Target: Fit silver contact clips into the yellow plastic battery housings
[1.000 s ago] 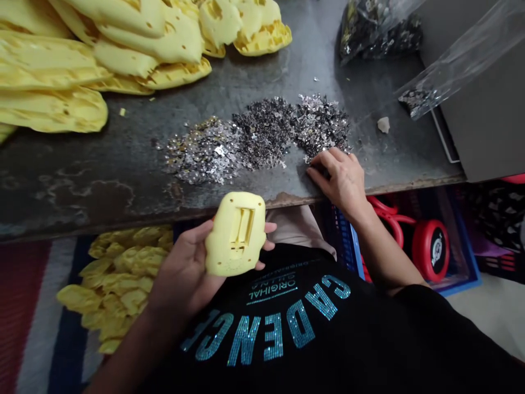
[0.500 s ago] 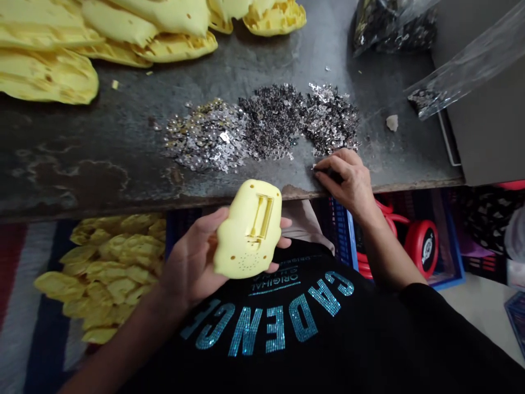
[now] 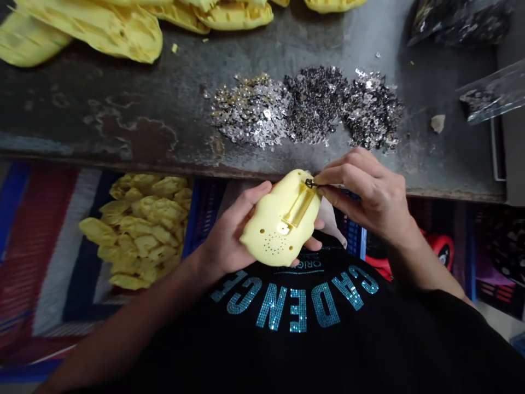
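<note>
Since the earlier frame, the right hand has left the bench edge and come over the yellow plastic casing, and the casing has turned in the left hand. Right thumb and forefinger are together, clamped on a small dark metal piece, which sits against the casing at the upper end of its moulded slot. Left fingers are slightly apart beneath the casing, which lies tilted across that palm, with the left thumb across its edge and a cluster of small holes between thumb and fingertips.

Beyond the right fingertips, three heaps of small metal pieces lie side by side on a rust-stained dark metal bench. Farther past the fingers, yellow moulded pieces lie on the bench. Left of the left fingers and below bench level, more yellow pieces are heaped on a striped mat. Under both wrists runs a black T-shirt with sequinned lettering.
</note>
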A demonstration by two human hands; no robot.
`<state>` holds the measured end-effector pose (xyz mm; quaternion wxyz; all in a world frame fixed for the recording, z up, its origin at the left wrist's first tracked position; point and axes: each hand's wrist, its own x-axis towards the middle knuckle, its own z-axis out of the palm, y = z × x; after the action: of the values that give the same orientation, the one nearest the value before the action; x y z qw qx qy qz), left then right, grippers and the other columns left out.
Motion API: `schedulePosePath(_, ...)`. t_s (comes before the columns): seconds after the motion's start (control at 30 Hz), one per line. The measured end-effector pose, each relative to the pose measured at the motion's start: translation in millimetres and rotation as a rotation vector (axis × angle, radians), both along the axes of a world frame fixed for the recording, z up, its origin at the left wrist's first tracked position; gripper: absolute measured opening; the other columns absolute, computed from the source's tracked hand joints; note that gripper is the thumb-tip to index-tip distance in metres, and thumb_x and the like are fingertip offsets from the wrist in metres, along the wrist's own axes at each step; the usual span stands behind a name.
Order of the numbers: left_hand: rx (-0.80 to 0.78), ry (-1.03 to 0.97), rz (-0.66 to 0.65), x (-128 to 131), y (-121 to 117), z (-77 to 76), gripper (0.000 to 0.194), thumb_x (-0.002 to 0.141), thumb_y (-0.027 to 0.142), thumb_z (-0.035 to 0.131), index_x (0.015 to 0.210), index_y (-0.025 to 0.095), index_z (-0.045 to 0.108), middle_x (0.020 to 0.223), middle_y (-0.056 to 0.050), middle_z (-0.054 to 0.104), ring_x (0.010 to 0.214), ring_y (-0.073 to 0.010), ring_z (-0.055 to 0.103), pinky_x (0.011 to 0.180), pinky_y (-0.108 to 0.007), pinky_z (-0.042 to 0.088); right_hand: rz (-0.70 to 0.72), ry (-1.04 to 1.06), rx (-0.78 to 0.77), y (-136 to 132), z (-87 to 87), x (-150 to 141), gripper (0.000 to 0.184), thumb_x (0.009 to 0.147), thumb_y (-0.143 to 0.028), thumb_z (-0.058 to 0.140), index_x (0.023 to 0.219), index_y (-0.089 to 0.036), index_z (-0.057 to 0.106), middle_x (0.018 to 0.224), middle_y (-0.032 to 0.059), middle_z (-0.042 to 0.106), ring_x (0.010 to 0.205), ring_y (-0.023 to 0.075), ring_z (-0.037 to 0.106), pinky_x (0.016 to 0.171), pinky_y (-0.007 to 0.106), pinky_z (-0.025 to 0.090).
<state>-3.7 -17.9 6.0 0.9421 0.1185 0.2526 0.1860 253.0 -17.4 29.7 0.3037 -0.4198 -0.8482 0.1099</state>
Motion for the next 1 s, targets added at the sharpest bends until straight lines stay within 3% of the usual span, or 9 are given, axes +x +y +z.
schedulePosePath(0.43,0.01,-0.051,0.022,1.9,-1.2,1.3,0.055,0.1,0.066,0.074,0.131,0.021,0.08,0.116,-0.013,0.089,0.099,-0.0361,0.088,0.067,-0.036,0.072,0.047,-0.098,0.196,-2.2,-0.1,-3.3,0.011,0.111,-0.021,0.066,0.119,-0.027,0.069,0.103,0.0026,0.079,0.09,0.0192,0.069,0.08,0.038,0.059)
schedulePosePath(0.7,0.014,-0.014,0.031,3.8,-3.2,1.4,0.058,0.095,0.066,0.08,0.13,0.02,0.078,0.115,-0.014,0.088,0.095,-0.0388,0.088,0.065,-0.04,0.072,0.046,-0.091,0.189,-5.4,-3.5,-2.7,0.018,0.109,-0.018,0.067,0.122,-0.029,0.071,0.107,0.0031,0.082,0.089,0.0203,0.07,0.078,0.039,0.06)
schedulePosePath(0.83,0.039,-0.015,0.029,4.2,-2.9,2.5,0.06,0.101,0.066,0.072,0.137,0.019,0.075,0.118,-0.013,0.087,0.099,-0.0379,0.087,0.069,-0.039,0.071,0.041,-0.057,0.191,-8.7,-3.0,-1.3,0.02,0.108,-0.015,0.068,0.125,-0.025,0.07,0.109,0.0054,0.082,0.09,0.0198,0.07,0.079,0.038,0.061)
schedulePosePath(1.0,0.04,0.006,-0.001,3.5,-2.2,-0.1,0.069,0.096,0.069,0.075,0.142,0.019,0.072,0.124,-0.019,0.086,0.104,-0.0418,0.086,0.067,-0.039,0.07,-0.009,0.011,0.147,-13.6,-3.6,-1.3,0.025,0.108,-0.013,0.065,0.128,-0.026,0.071,0.111,0.0054,0.083,0.092,0.0201,0.072,0.082,0.039,0.062)
